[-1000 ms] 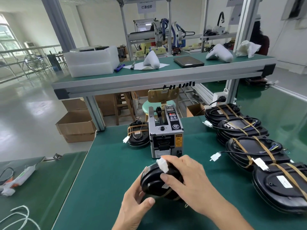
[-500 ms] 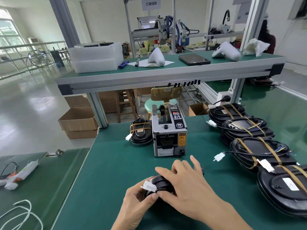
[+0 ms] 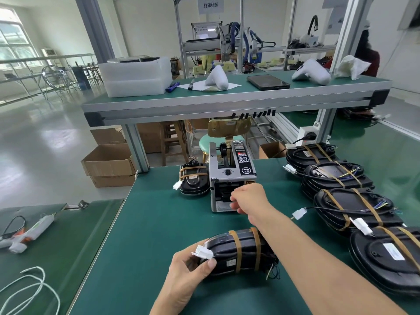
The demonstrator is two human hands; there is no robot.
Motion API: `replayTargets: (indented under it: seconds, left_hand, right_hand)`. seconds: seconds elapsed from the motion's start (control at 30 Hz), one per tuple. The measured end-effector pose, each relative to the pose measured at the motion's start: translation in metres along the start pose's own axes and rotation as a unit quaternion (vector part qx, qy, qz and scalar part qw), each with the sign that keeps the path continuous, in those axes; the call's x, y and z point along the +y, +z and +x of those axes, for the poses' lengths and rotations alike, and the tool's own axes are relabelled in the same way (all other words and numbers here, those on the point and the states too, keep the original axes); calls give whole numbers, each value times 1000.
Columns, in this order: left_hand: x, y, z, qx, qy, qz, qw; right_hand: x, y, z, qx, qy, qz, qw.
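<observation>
— Well, left grip (image 3: 186, 278) clasps the taped black housing (image 3: 246, 246) on the near tabletop (image 3: 159, 223); right grip (image 3: 248, 197) curls at the tape dispenser (image 3: 218, 176). Holding tape? Can't tell.
— A tugged strip could fold and stick to itself.

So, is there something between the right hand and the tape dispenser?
Nothing visible. The right hand is at the front opening of the tape dispenser; the black bundle, held by the left hand, lies nearer the person.
</observation>
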State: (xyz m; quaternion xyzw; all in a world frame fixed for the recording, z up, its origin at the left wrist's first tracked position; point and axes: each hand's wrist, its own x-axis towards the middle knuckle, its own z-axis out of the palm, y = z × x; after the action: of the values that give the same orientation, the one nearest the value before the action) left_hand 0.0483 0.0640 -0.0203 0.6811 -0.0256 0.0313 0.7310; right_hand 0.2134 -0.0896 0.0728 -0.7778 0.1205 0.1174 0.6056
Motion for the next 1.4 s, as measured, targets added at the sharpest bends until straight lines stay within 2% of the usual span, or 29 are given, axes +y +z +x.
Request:
replayTargets:
  seconds: [0.3,0.7,0.97,1.1,1.17,1.23,1.33,1.4]
  left_hand:
    - [0,1,-2,5,14,-13,1000]
    - [1,2,-2,7,7,-18,1000]
    - [-5,1,-1,17,-1,-17,1000]
    - [-4,1,-1,22,-2,-15,1000]
    - [-5,1,-2,24,0,-12,1000]
    - [-5,2,-1,31,-1,-11,999]
    - [-5,2,-1,30,1,-15,999]
    - [-5,2,-2,21,6,-16,1000]
  right_hand:
    - [1,22,18,83,58,110,989]
    - [-2,28,24,95,121,205,967]
    - [-2,32,27,114,121,189,968]
    - [-9,22,15,61,119,154,979]
    - [-13,9,1,19,86,120,989]
    - [-13,-10,-16,-7,4,85,996]
    - [-3,-40,-52,-40,-123,22,991]
    - [9,-52,-76,-63,-161,15,985]
